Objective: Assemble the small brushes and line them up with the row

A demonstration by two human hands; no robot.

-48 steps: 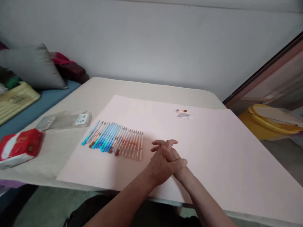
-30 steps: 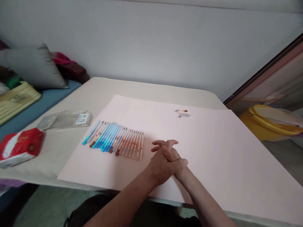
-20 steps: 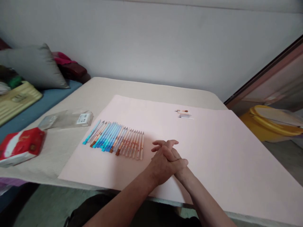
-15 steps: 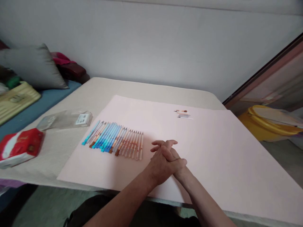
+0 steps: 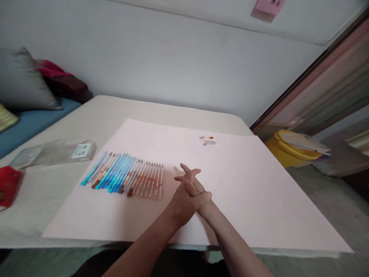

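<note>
My left hand (image 5: pixel 183 204) and my right hand (image 5: pixel 198 185) are clasped together just above the pink sheet (image 5: pixel 245 192). Their fingers cross one another, with several fingertips sticking out at the far side. The left thumb lies across the base of the right hand, and much of the right palm is hidden. No object shows in either one. Left of them lies a long row of pens (image 5: pixel 123 173), side by side, in blue, clear, brown and pale pink. Farther back on the sheet are a few thin pen parts (image 5: pixel 210 141).
A clear plastic sleeve (image 5: pixel 57 152) with a white label lies left of the sheet, beside a red packet (image 5: pixel 10 184) at the frame edge. A grey cushion (image 5: pixel 25 80) rests at the far left. A yellow bucket (image 5: pixel 282 152) stands beyond the table's right side.
The view has turned to the right, so everything appears shifted left, and a pink note on the wall has come into view. The hands stay clasped, with their fingers slightly shifted.
</note>
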